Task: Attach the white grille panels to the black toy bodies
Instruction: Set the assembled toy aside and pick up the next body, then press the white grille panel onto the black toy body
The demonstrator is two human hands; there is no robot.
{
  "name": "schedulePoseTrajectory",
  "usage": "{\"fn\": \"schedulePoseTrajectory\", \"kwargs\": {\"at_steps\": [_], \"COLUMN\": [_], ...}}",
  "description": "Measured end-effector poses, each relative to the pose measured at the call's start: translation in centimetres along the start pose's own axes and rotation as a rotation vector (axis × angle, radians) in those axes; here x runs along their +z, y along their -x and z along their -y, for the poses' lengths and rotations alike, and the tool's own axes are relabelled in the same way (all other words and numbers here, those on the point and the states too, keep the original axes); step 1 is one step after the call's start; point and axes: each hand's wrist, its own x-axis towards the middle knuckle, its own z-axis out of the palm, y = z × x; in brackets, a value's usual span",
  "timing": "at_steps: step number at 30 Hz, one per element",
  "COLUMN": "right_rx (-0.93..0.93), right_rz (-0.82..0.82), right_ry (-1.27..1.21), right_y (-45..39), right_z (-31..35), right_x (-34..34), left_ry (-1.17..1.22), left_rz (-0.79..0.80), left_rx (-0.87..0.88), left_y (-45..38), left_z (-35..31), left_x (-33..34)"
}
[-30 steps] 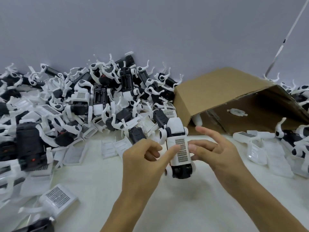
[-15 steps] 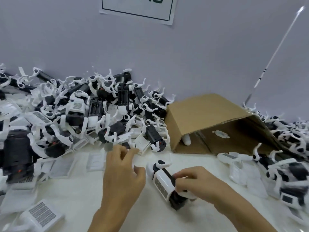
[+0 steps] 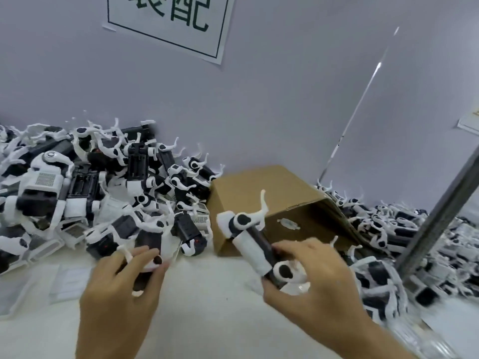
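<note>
Lower right of centre: the right hand [image 3: 316,275] grips an assembled black-and-white toy body [image 3: 252,242], tilted before the open cardboard box [image 3: 269,193]. Lower left: the left hand [image 3: 121,288] grasps another toy [image 3: 153,263] beside the parts pile [image 3: 103,190].

- The toy body [image 3: 252,246] in the right hand [image 3: 315,278] has its lower end covered by the fingers; whether a grille panel sits on it cannot be told.
- The left hand [image 3: 121,288] covers most of a second toy piece [image 3: 153,264]; only white limbs and a black spot show, smeared by motion.
- The wall sign [image 3: 171,22] at 12 o'clock is cut by the top edge, its characters only partly visible.
- The toy pile [image 3: 77,193] at 9 o'clock runs off the left edge.
- The heap [image 3: 394,229] at 3 o'clock is blurred, single pieces indistinct.
- The small white part [image 3: 287,224] inside the cardboard box [image 3: 259,193] is too small to identify.
- Both forearms leave the bottom edge.
</note>
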Motion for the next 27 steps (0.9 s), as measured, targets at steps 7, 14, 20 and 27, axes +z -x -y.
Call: {"fn": "schedulePoseTrajectory", "kwargs": {"at_steps": [7, 14, 20, 27], "right_rx": [0.624, 0.536, 0.553, 0.481], "right_rz": [-0.108, 0.068, 0.419, 0.205], "right_ry": [0.275, -0.317, -1.018, -1.000], "right_y": [-13.5, -6.0, 1.2, 3.9], "right_z": [-11.6, -7.0, 3.9, 5.1], "right_x": [-7.1, 0.4, 8.6, 11.4], "left_ry": [0.999, 1.511, 1.446, 1.331], "left_rz": [-0.010, 0.179, 0.430, 0.683], "left_rx": [-0.796, -1.152, -1.087, -1.025], "left_y": [-0.1, -1.5, -0.6, -0.3], "left_z": [-1.8, -3.7, -4.4, -3.3], "left_x": [0.5, -0.6, -0.5, -0.9]}}
